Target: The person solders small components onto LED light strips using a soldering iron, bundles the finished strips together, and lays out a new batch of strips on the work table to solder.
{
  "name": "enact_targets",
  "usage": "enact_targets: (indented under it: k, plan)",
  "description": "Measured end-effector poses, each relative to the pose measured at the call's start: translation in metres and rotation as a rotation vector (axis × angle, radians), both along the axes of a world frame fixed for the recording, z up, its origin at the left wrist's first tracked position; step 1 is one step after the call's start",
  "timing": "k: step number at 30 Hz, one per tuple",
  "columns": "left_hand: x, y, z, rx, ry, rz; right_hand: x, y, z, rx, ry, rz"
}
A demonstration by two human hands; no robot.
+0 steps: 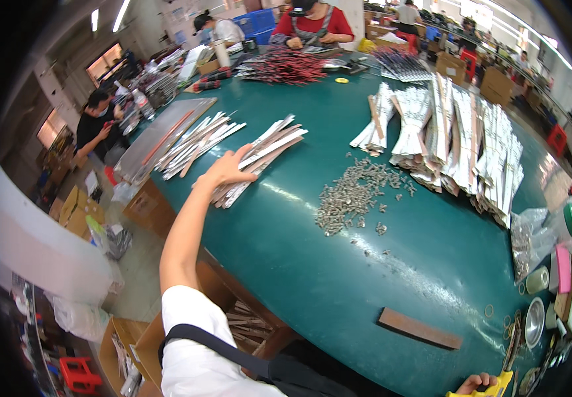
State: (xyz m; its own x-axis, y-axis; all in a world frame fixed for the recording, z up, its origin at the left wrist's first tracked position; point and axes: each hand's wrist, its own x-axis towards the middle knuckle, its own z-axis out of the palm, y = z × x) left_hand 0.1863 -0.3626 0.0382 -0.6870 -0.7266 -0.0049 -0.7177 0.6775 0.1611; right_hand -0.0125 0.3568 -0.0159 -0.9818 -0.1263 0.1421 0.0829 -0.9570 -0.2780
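Note:
My left hand [228,169] reaches out over the green table and grips a bundle of thin white and brown strips [269,149], its thumb lying across them. Left of it lies another loose pile of similar strips [196,142]. At the lower right edge, my right hand [475,383] is closed on a yellow tool [498,386]; most of the tool is cut off by the picture's edge, so its kind does not show. A heap of small grey metal parts [355,192] lies mid-table, with several scattered around it.
Large bundles of strips [458,132] stand along the right. A brown bar [420,328] lies near the front edge. A metal bowl [534,322], tape roll [537,280] and plastic bag [531,238] crowd the right rim. Across the table, a person in red [312,26] works behind red-tipped pieces [283,65].

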Motion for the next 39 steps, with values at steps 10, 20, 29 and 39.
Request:
enact_targets:
  k: [10,20,29,39]
  plan:
    - [-0.052,0.006,-0.010,-0.079,0.051,0.017,0.001,-0.009,0.009,0.056,-0.103,-0.087]
    - [-0.208,-0.096,-0.016,-0.103,-0.016,0.070,-0.002,-0.011,0.013,0.185,-0.100,-0.154]
    - [-0.289,-0.111,0.016,-0.435,-0.147,0.040,-0.006,-0.010,0.011,0.188,-0.127,-0.091]
    - [-0.402,0.028,-0.018,0.139,0.044,-0.027,-0.001,-0.011,0.017,0.059,-0.131,-0.145]
